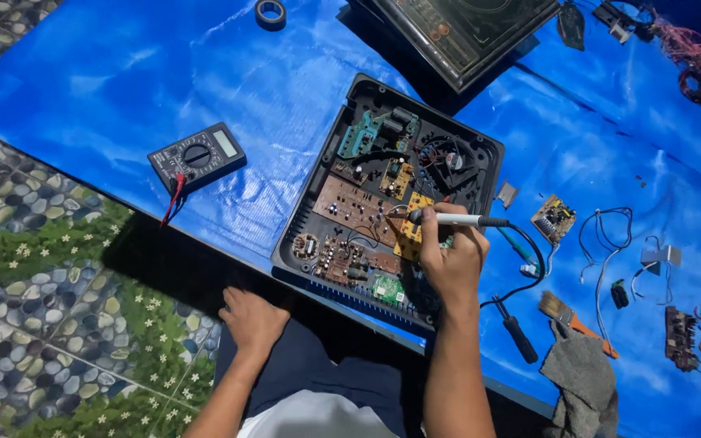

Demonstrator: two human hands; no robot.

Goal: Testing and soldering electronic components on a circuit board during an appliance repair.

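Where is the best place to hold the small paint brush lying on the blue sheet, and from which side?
Grip the brush by its orange handle, coming from above. The handle's far end lies by the grey cloth; the bristles point up-left toward the right hand, so leave them alone.

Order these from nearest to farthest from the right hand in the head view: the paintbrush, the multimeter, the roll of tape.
From the right hand:
1. Paintbrush, on the blue sheet, just right of the hand.
2. Multimeter, to the left, past the opened black casing.
3. Roll of tape, at the top edge, far upper left.
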